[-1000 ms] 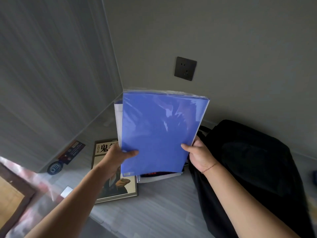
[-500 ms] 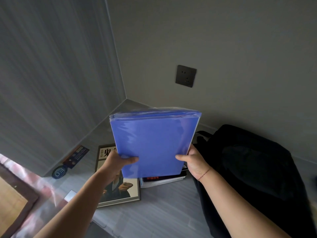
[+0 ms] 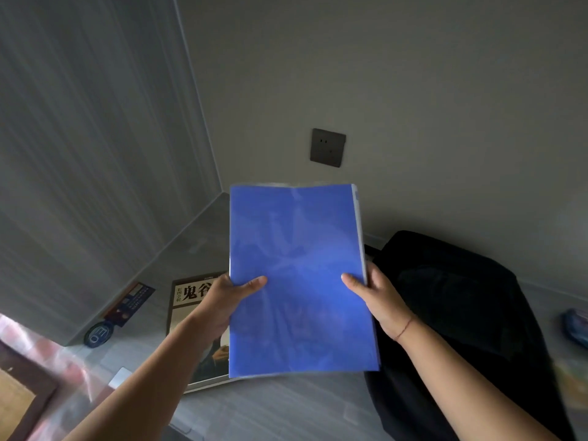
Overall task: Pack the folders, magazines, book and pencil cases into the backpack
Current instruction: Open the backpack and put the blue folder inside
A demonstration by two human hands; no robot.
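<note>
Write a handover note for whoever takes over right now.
Left hand and right hand each grip a side edge of the blue folders, held upright above the table.
Black backpack lies to the right; whether it is open cannot be told.
A portrait-cover book lies flat on the table, partly behind the folders.
Done: folders in hand.
Left: folders into the backpack, then the book and the rest.

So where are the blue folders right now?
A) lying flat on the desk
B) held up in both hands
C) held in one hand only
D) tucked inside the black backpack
B: the left hand and the right hand each grip a side edge of the blue folders, which are outside the black backpack.
</note>
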